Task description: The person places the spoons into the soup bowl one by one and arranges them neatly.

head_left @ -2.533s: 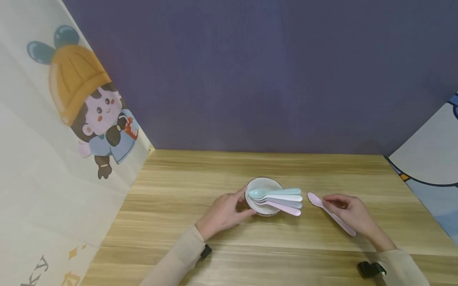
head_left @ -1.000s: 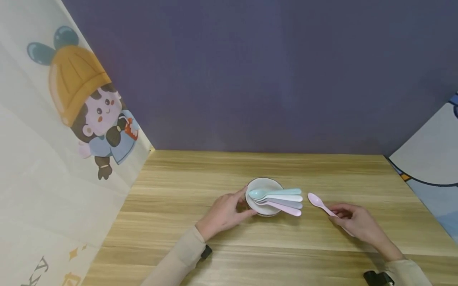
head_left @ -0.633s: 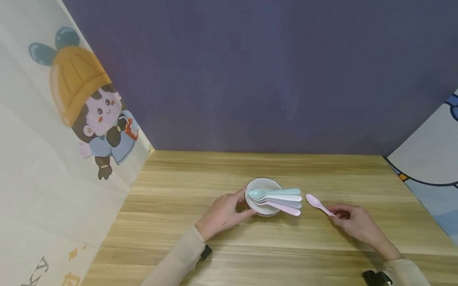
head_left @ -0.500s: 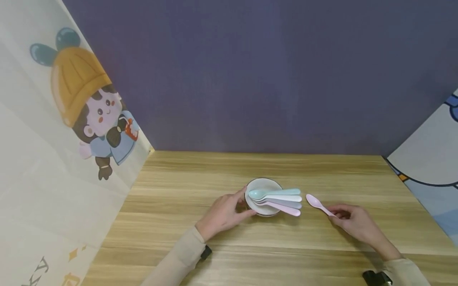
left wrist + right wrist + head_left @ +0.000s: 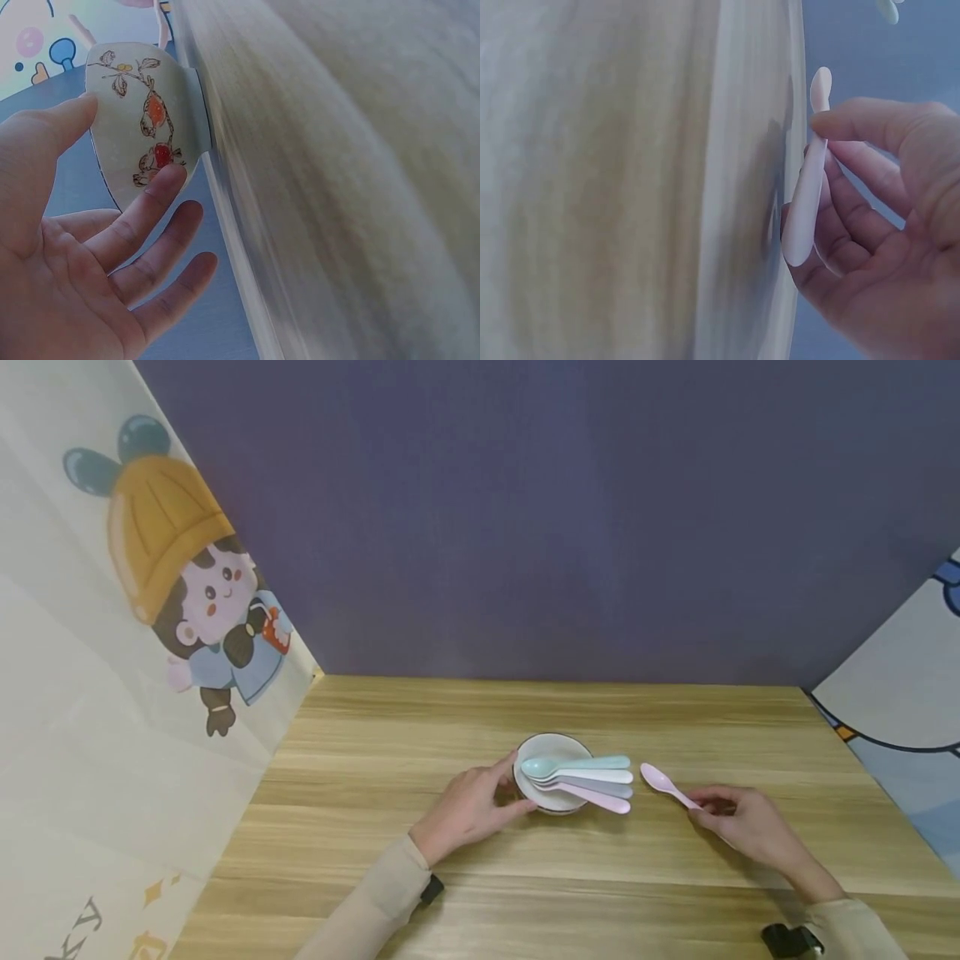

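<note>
A small white bowl (image 5: pixel 543 746) with a dark rim stands on the table; the left wrist view shows flowers and red fruit painted on its side. My left hand (image 5: pixel 467 804) holds its left side, thumb and forefinger at the rim. Several spoons rest in it with handles over the right edge: a mint spoon (image 5: pixel 592 762) on top, then a white spoon (image 5: pixel 604 775), a grey spoon (image 5: pixel 611 789) and a pink spoon (image 5: pixel 606 801). To the right, my right hand (image 5: pixel 753 828) pinches another pink spoon (image 5: pixel 660 779) by the handle, bowl end pointing away to the left.
The wood-grain table (image 5: pixel 420 710) ends at a dark blue panel (image 5: pixel 562 527) behind. A pale sheet with a cartoon figure (image 5: pixel 217 593) borders the left side, and another printed sheet (image 5: pixel 892 677) borders the right.
My right hand has slid down the loose pink spoon's handle and taken a pinch grip on it; the spoon has shifted slightly. Left hand and bowl stay in place.
</note>
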Tool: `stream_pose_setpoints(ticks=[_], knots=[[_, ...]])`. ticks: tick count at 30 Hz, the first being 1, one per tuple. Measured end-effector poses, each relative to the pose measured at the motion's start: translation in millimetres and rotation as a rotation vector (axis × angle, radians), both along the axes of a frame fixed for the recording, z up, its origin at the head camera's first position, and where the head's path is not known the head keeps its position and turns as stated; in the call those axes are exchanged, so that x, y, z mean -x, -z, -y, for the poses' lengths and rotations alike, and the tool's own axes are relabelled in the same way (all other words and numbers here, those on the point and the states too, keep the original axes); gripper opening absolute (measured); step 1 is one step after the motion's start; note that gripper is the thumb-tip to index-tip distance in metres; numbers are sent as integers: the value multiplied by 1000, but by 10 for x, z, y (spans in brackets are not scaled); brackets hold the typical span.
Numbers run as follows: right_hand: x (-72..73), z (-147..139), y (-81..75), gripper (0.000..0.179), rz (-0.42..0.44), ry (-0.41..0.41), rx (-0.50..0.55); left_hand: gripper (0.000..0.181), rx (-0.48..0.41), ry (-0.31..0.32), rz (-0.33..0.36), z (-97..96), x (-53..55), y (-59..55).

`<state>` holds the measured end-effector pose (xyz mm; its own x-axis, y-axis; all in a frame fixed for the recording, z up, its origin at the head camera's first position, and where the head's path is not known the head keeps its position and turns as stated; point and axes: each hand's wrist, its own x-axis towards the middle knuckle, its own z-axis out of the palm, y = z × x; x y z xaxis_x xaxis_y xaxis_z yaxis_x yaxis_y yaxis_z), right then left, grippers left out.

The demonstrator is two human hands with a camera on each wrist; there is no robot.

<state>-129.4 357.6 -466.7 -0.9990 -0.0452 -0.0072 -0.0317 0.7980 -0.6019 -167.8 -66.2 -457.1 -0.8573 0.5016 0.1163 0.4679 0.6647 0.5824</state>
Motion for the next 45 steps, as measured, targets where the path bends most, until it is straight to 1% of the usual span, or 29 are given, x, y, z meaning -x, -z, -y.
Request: stream_pose_setpoints(ticks=[5,13,22,27,32,40,45], knots=[[16,4,-30,28,-9,-6,15,88,5,2,-3,-4,1,-8],[49,10,-86,26,-21,-12,3,88,9,0,0,-5,-3,-16],[99,-3,-161,25,-13,-38,0,88,-2,-1,5,-1,1,-2],[135,6,-226,25,-49,-68,-3,88,2,-2,0,-3,6,6],[180,28,-270,22,-98,-90,6,89,6,-16,9,1,8,9],[212,83,-310,20,-124,-84,14,88,14,-23,13,2,5,-7],[216,116,-357,19,-150,-97,13,87,17,-20,8,-7,0,-5]])
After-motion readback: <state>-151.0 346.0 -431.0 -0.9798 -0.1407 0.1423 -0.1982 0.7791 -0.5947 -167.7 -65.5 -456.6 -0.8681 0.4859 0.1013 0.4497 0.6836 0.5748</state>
